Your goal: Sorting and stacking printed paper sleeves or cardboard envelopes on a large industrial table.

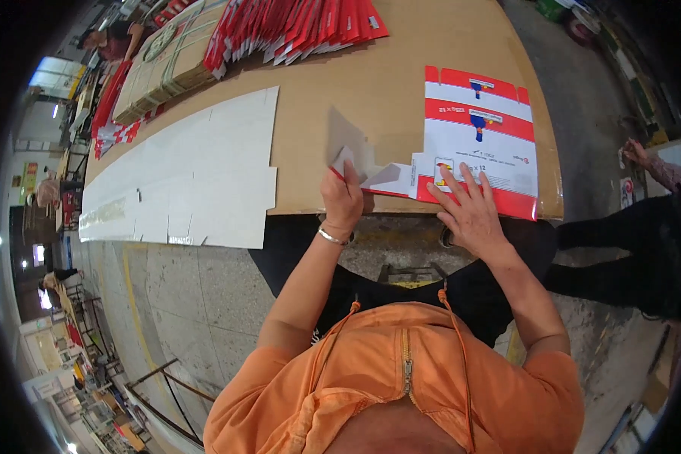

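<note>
A red and white printed cardboard carton (pixel 480 151) lies at the near right of the table, its main panel flat. My right hand (pixel 471 213) rests on the panel's near left part, palm down with fingers spread. From the panel's left side, white inner flaps (pixel 386 177) with a red edge stand partly raised. My left hand (pixel 342 198), a bracelet on its wrist, is closed on the left end of these flaps, thumb and fingers pinching the board. One raised grey-white flap beside its fingers is blurred.
A large white cardboard sheet (pixel 193 170) covers the table's left part. Behind it lie a strapped bundle of cardboard (pixel 170 57) and a fanned stack of red and white folded cartons (pixel 303 26). Another person's hand (pixel 635 151) shows at the far right, beyond the brown table (pixel 390 83).
</note>
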Motion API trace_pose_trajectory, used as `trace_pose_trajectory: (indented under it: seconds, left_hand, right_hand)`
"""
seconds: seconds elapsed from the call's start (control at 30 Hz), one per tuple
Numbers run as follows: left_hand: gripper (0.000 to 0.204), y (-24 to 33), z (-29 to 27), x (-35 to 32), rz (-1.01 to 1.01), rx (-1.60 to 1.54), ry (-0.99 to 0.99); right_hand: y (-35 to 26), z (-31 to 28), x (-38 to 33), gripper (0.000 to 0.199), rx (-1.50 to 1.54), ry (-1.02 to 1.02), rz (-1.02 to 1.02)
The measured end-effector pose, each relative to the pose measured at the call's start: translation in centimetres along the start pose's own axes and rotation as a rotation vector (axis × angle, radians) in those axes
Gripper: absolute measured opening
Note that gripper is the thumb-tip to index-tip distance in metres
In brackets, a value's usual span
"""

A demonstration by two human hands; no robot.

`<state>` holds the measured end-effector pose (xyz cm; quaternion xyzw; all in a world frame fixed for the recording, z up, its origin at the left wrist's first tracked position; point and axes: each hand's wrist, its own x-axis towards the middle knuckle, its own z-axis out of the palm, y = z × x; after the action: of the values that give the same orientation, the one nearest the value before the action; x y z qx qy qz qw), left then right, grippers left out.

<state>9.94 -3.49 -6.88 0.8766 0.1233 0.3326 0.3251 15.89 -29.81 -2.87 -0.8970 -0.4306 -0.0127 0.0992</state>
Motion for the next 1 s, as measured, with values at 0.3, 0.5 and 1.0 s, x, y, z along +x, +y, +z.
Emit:
trace_pose_trajectory:
  seconds: [0.3,0.5,1.0]
  left_hand:
    - [0.06,2.4,-0.7,1.5,0.45,0.15,-0.675]
    - [0.059,2.9,0.8,0.8,0.42,0.408,-0.645]
    - [0.055,3.5,1.0,1.0,0.425,0.485,-0.69]
  right_hand:
    - [1.5,-1.8,1.3,0.084,-0.047,-0.053,-0.058]
    - [1.0,-0.1,0.7,0.077,-0.115,-0.044,-0.088]
    - [1.6,0.6,0.1,0.063,-0.087,-0.07,-0.123]
